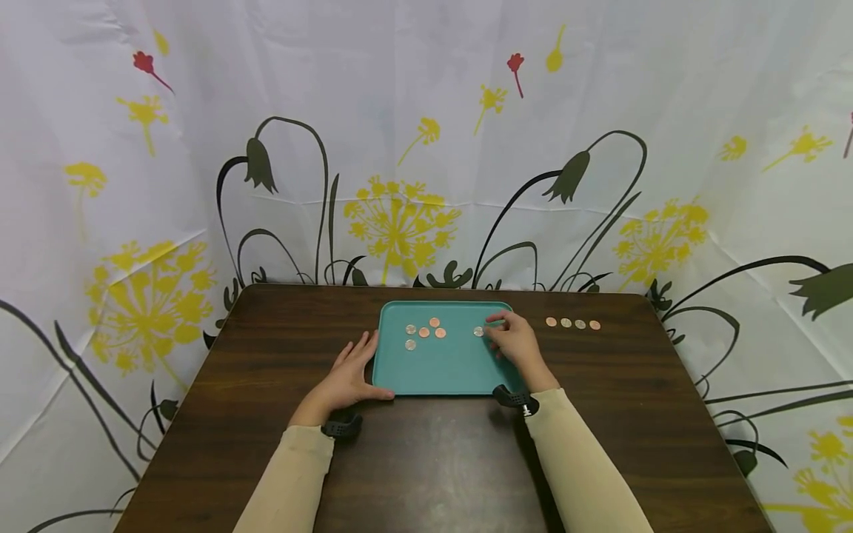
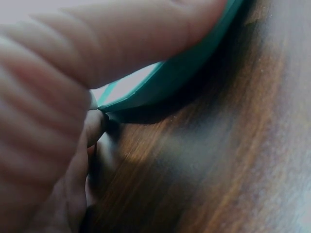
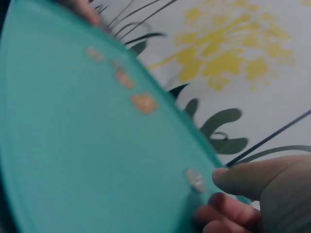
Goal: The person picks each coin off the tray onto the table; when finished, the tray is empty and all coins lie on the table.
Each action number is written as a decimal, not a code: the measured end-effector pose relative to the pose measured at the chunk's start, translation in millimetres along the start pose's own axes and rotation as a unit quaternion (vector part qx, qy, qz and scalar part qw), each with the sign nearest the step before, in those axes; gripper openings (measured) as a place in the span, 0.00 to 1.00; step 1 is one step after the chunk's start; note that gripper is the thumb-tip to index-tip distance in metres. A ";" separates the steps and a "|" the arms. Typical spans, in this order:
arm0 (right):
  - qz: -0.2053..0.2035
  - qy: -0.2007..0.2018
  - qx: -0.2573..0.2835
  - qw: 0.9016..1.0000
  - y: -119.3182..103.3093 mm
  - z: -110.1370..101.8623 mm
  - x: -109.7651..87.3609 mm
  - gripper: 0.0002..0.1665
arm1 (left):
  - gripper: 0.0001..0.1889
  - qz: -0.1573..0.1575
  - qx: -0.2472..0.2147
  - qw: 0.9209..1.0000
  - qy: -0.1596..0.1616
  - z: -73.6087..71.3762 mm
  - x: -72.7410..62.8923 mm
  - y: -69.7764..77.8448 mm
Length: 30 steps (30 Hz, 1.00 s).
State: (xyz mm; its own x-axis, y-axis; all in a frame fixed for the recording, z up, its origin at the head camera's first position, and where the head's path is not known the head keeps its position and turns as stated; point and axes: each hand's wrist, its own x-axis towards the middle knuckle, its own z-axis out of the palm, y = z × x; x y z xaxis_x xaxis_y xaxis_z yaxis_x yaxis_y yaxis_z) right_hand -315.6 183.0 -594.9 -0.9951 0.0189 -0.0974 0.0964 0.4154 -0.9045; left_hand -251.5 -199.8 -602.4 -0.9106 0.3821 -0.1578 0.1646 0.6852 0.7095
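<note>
At our right hand (image 1: 516, 340) the grip is not closed on anything: in the right wrist view a gap shows between the digits, and the lone silver coin (image 1: 478, 332) sits just beyond their tips, apart from them as far as we can tell. That is the relation we judge to matter: the coin lies to the left of the right grip, flat on the teal tray (image 1: 460, 370), toward its right end. Being round, it has no long axis to match, so only the direction counts, and the right hand is clearly the nearer one.

Further left on the tray we find a loose group: three copper-coloured coins (image 1: 424, 333) and two silver coins (image 1: 410, 345), well apart from the lone one. Our left hand (image 1: 349, 379) spans the tray's near left corner, its thumb along the near rim and its fingers at the left side, spread apart rather than clamped.

Beyond the tray, to the right of our right hand, a row of four coins (image 1: 566, 323) lies on the tabletop (image 1: 426, 459), copper at each end and silver between. Behind everything hangs a flower-printed curtain (image 1: 426, 59).
</note>
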 end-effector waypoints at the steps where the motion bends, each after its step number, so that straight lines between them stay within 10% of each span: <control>1: -0.001 -0.005 -0.024 1.000 0.0 2.8 0.5 0.17 | 0.74 0.000 0.002 1.000 0.000 -0.1 0.5 -0.1; 30: 0.020 -0.027 -0.144 0.989 -4.2 10.8 5.8 0.12 | 0.75 0.003 0.000 1.000 0.001 1.4 2.1 -3.9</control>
State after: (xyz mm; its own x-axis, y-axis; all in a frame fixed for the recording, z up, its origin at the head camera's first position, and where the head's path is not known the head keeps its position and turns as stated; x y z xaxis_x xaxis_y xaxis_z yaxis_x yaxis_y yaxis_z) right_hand -321.5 171.5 -596.1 -0.9872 -0.0056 -0.1592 0.1163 0.6571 -0.7448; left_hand -253.5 -200.8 -606.4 -0.9103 0.3851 -0.1520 0.1704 0.6832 0.7100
